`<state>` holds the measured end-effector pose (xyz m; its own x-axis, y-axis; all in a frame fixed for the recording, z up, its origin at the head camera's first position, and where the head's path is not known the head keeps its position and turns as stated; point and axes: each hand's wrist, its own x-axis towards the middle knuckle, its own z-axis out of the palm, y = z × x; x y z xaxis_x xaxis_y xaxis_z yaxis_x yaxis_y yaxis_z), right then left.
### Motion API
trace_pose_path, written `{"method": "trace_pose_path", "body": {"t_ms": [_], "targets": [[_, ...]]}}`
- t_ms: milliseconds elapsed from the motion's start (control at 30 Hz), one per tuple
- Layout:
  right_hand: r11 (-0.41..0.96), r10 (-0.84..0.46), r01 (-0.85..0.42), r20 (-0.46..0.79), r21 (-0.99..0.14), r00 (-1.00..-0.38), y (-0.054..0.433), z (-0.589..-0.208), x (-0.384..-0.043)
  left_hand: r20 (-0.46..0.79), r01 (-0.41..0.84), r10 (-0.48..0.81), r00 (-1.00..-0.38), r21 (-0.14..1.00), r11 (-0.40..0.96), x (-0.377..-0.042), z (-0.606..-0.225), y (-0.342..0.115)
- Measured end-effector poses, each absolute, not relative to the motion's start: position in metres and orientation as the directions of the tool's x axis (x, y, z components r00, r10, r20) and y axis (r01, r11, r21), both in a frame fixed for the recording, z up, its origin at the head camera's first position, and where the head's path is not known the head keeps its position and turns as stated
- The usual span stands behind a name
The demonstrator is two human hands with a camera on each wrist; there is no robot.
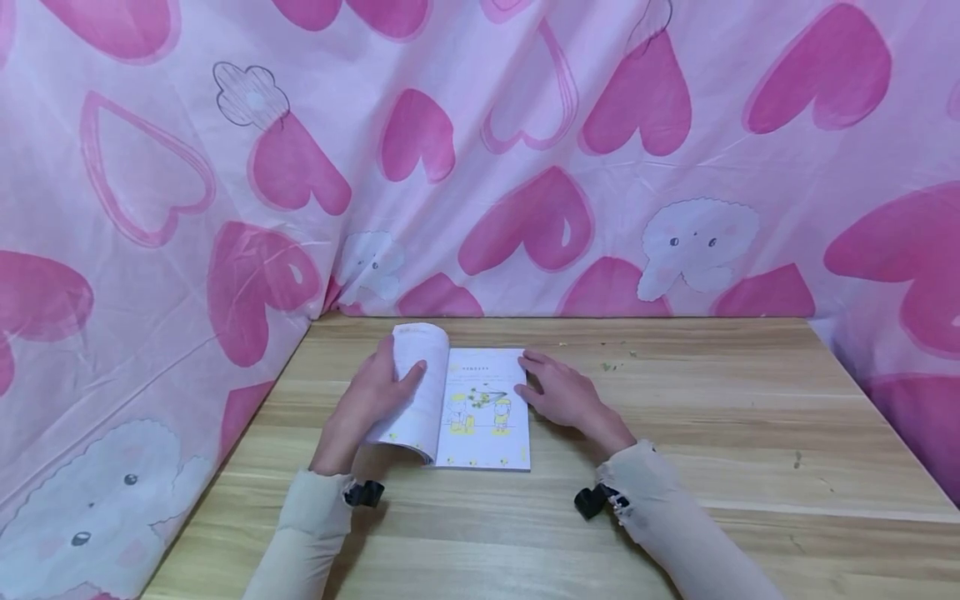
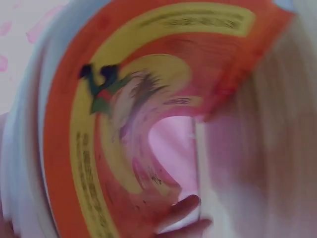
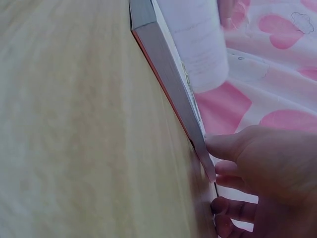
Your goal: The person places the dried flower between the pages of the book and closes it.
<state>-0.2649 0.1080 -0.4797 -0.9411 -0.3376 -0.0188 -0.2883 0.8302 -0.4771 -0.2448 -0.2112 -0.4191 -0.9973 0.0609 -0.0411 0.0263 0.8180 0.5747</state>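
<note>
An open book (image 1: 489,450) with yellow-tinted drawings lies on the wooden table. My left hand (image 1: 367,400) grips its left-hand pages (image 1: 420,408), which stand raised and bowed, the thumb on the printed side and the other fingers behind. From the left wrist view, the orange and yellow cover (image 2: 62,163) curls round, with fingertips (image 2: 185,208) at its lower end. My right hand (image 1: 562,392) rests at the book's right edge, thumb and fingers spread apart. In the right wrist view the thumb (image 3: 223,145) touches the edge of the thick page block (image 3: 173,74), which lies flat.
Pink cloth (image 1: 517,108) printed with hearts hangs behind the table and along its left side. Small greenish specks (image 1: 611,367) dot the wooden tabletop (image 1: 712,433) right of the book. A black wrist strap piece (image 1: 365,493) sits at the left cuff, another (image 1: 592,502) at the right.
</note>
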Motion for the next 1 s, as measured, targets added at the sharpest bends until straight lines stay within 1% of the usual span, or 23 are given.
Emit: {"method": "trace_pose_path", "body": {"t_ms": [167, 267, 400, 533, 700, 1000], "targets": [[0.837, -0.335, -0.287, -0.023, -0.466, -0.942, 0.108, -0.481, -0.265, 0.089, 0.152, 0.123, -0.988, 0.593, 0.791, -0.238, -0.404, -0.201], [0.837, -0.334, -0.288, -0.018, -0.465, -0.942, 0.108, -0.482, -0.265, 0.151, 0.206, 0.143, -0.978, 0.599, 0.773, -0.235, -0.396, -0.196], [0.834, -0.334, -0.289, -0.014, -0.47, -0.942, 0.108, -0.481, -0.264, 0.245, 0.27, 0.149, -0.958, 0.595, 0.757, -0.231, -0.389, -0.189], [0.829, -0.339, -0.297, -0.005, -0.474, -0.941, 0.109, -0.481, -0.263, 0.328, 0.318, 0.131, -0.936, 0.62, 0.717, -0.23, -0.388, -0.179], [0.823, -0.34, -0.302, 0.008, -0.481, -0.94, 0.111, -0.481, -0.263, 0.343, 0.327, 0.116, -0.932, 0.658, 0.678, -0.228, -0.394, -0.163], [0.81, -0.348, -0.299, -0.002, -0.504, -0.938, 0.111, -0.481, -0.262, 0.321, 0.361, 0.187, -0.929, 0.662, 0.657, -0.227, -0.415, -0.144]]}}
